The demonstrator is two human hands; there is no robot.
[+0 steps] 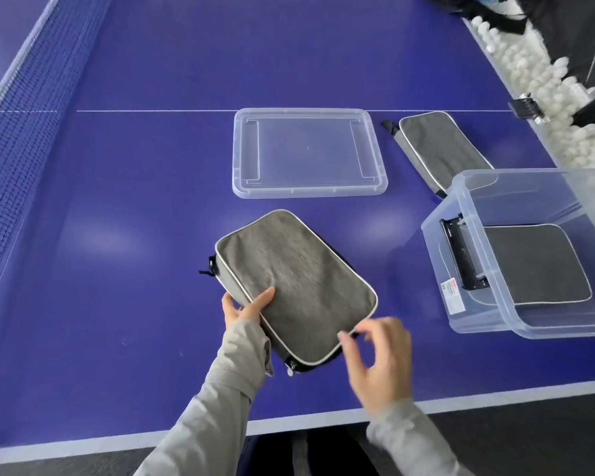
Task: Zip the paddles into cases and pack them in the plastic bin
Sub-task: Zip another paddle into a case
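Gripping the near-left edge of a grey case [296,286] with the left hand [246,309], thumb on top. Holding the right hand [378,359], blurred, at its near corner, fingers [345,339] released, grasping nothing. Working over the blue counter [117,235], close to its white-bordered front edge. Standing to the right, a clear plastic bin [478,314] holding a second case [536,266] flat inside. Lying beyond, the clear lid [310,152], with a third case [440,146] beside it. Stretching along the left, the net [11,132]; running along the far right, a trough of white balls [529,73].
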